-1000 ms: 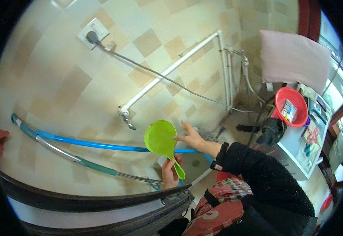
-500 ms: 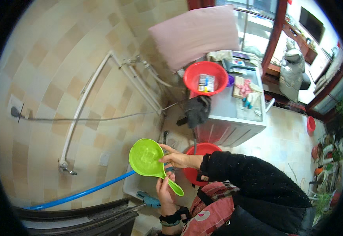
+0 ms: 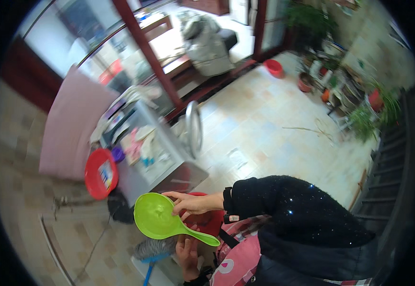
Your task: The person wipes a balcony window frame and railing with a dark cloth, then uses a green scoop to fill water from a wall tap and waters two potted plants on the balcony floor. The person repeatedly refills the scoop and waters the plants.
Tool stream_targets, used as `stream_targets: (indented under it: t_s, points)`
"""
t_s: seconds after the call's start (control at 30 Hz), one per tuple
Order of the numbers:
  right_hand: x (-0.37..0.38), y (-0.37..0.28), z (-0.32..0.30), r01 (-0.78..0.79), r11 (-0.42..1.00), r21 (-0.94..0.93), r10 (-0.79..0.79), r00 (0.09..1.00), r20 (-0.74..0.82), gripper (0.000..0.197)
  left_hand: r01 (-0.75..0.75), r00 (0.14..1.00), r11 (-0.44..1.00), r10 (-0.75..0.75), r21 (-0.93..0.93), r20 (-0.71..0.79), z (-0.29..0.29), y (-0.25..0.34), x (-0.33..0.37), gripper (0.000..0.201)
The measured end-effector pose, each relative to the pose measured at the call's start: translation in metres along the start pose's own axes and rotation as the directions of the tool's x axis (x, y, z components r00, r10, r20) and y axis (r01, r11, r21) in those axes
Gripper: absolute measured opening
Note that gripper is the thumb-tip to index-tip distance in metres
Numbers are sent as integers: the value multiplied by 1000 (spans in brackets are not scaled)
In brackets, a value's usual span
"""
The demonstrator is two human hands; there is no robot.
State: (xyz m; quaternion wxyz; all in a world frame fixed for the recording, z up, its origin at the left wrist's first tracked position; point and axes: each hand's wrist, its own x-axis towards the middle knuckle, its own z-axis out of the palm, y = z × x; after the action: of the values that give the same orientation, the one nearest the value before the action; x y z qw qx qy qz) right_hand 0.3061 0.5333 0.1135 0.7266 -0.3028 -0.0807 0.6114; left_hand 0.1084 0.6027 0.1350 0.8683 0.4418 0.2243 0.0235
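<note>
One green ladle [image 3: 168, 228]: our right hand [image 3: 191, 204] grasps its rim, bowl toward eight o'clock, handle [image 3: 200, 235] toward four; we cannot tell whether our left hand [image 3: 187, 253], at six, grips.

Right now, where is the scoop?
In the head view, the scoop is low, left of centre, the right hand on its bowl, the left hand at its handle.

The green scoop [image 3: 156, 218] covers part of the left hand [image 3: 187, 256], so its full grip cannot be seen. The right hand [image 3: 195, 204] and the scoop hide much of the lower red basin [image 3: 212, 220]. The blue rod [image 3: 148, 275] runs off the lower edge. The packet [image 3: 105, 172] in the upper red basin [image 3: 90, 177] is blurred, and small items among the plants [image 3: 362, 121] are too tiny to identify.
</note>
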Motion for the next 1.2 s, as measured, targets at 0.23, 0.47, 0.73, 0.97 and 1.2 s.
stream_targets:
  t_s: [0.23,0.47,0.73,0.97,1.2]
  points:
    - [-137,-81,-92,180,979,-99,-200,947,-253,86,208,955,955,-245,213,167,57,-15,91,45]
    - [-251,-98,-142,426,902,-65,-384,725,-572,82,257,922,931,-316,259,222,103,-14,178,35]
    - [-331,-89,-167,748,656,-102,-580,412,-703,78,358,827,871,-463,337,318,158,-26,277,34]
    - [-376,-98,-182,862,476,-176,-540,129,-831,77,356,768,843,-510,404,387,227,-30,377,34]
    - [-416,-109,-188,894,280,-349,-537,-156,-829,68,445,612,739,-663,505,431,291,-64,442,34]
